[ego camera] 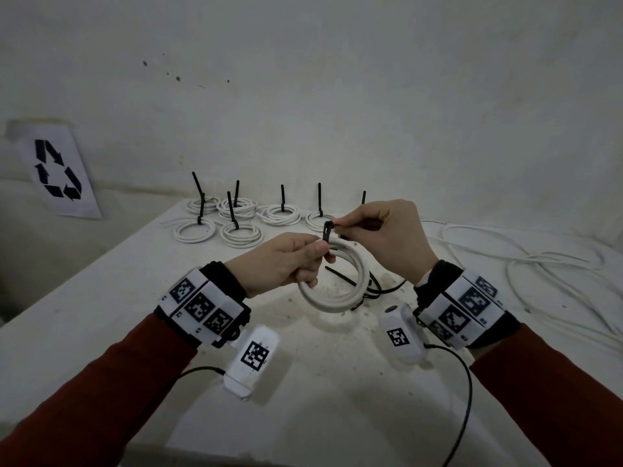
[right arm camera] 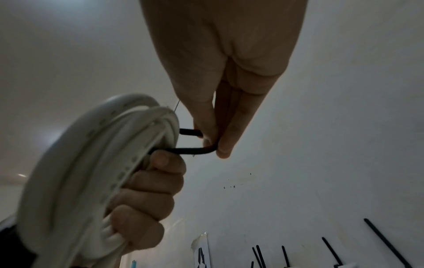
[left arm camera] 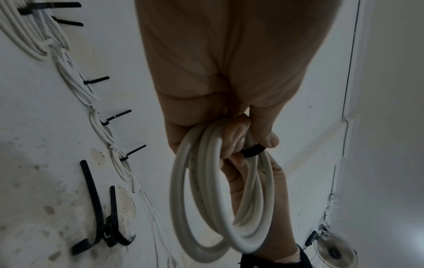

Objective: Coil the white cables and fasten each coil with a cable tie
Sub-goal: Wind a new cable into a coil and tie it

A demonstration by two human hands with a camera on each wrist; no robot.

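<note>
The white coil (ego camera: 337,278) is held up over the near middle of the tabletop (ego camera: 101,298), its left rim gripped by the curled left hand (ego camera: 279,261). The black cable tie (ego camera: 327,235) is looped round that rim just right of the left fingers, and its ends are pinched by the right hand (ego camera: 381,237), which sits nearer them. Its long axis runs upward and rightward. Farther back, finished coils (ego camera: 236,220) are lined up.
</note>
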